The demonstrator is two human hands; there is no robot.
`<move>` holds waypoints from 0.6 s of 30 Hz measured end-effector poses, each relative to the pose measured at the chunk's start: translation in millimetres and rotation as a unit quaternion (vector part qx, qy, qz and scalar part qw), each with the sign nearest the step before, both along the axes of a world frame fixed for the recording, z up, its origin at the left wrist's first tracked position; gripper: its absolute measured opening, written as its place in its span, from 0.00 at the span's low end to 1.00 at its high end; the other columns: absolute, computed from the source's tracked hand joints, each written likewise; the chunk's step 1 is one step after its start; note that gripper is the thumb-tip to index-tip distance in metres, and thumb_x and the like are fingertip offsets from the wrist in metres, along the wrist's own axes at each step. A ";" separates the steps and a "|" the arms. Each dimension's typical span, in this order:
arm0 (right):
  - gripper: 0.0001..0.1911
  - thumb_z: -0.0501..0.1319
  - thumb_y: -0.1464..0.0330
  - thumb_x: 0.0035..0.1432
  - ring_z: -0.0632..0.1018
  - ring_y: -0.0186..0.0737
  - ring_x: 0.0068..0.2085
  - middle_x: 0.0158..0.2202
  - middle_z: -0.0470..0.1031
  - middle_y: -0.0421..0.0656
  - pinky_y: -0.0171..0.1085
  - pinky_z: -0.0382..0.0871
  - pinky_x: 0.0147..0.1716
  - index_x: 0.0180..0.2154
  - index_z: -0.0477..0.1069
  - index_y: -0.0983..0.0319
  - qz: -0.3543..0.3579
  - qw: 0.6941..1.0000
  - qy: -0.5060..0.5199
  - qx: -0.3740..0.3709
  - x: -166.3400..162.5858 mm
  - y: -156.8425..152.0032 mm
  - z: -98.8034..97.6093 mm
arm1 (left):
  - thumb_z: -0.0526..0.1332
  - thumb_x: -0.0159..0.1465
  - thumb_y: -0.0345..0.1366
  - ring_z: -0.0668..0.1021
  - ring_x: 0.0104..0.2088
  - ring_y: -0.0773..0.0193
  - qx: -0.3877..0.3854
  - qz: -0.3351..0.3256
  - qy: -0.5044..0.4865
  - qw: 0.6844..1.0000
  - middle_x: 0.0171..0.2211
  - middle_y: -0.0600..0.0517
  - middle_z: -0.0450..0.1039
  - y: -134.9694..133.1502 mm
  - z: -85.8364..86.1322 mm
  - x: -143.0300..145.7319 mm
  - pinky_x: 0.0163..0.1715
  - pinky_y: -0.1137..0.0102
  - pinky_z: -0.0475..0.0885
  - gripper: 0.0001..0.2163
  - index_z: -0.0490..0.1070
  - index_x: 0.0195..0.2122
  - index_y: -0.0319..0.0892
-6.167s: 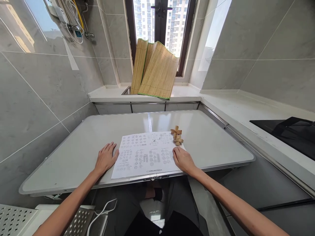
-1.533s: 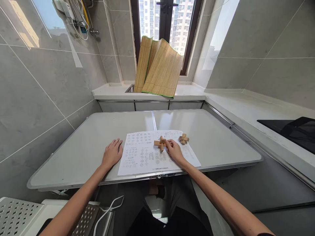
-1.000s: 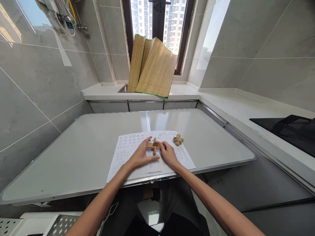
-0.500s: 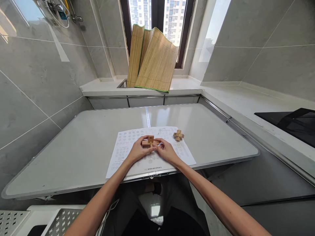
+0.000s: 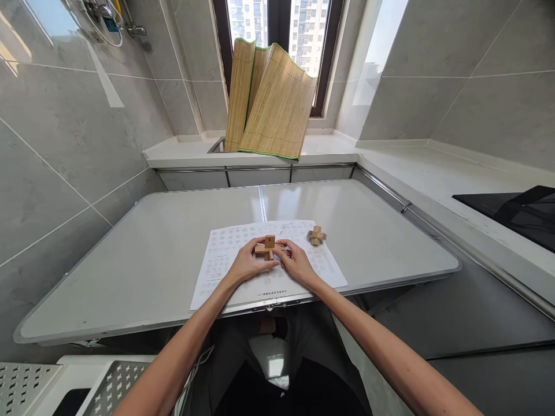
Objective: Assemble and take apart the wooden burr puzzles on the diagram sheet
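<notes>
Two bare hands met over the printed sheet [image 5: 225, 263], one from each side, with a wooden burr puzzle [image 5: 269, 251] grasped between them. The left hand [image 5: 247, 266] curved in a wide C: its fingers arched over the far side of the puzzle's left end, while its thumb stretched along the near side, pointing toward the other hand. The right hand [image 5: 299, 266] was more compact, its fingers bent and pinching the right end, the wrist roughly in line with the forearm. Both forearms slanted inward from the lower corners, crossing the near edge of the worktop [image 5: 143, 266] — the left forearm [image 5: 186, 341] and the right forearm [image 5: 373, 329] making a broad V.

The held puzzle was above the middle of the sheet, one square face standing up with a dark mark that looked like a 2; whether it touched the paper could not be told. A second wooden burr puzzle [image 5: 316, 236] sat at the sheet's far right corner, near the right hand but apart from it. Beyond the worktop, a folded bamboo mat [image 5: 280, 104] leaned before the window [image 5: 280, 26].
</notes>
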State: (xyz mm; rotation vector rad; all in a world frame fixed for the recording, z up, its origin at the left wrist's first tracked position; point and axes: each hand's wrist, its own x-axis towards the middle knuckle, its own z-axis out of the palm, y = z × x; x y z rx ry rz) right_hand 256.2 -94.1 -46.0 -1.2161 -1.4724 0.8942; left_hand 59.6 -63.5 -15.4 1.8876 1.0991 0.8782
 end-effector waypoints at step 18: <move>0.27 0.62 0.46 0.64 0.73 0.40 0.25 0.24 0.70 0.35 0.38 0.67 0.30 0.52 0.74 0.59 0.007 0.998 0.067 -0.019 1.3 -2.2 -0.5 | 0.79 0.49 0.48 0.80 0.50 0.46 0.003 0.014 -0.001 1.000 0.51 0.45 0.81 -5.9 2.2 0.8 0.53 0.53 0.75 0.36 0.73 0.58 0.46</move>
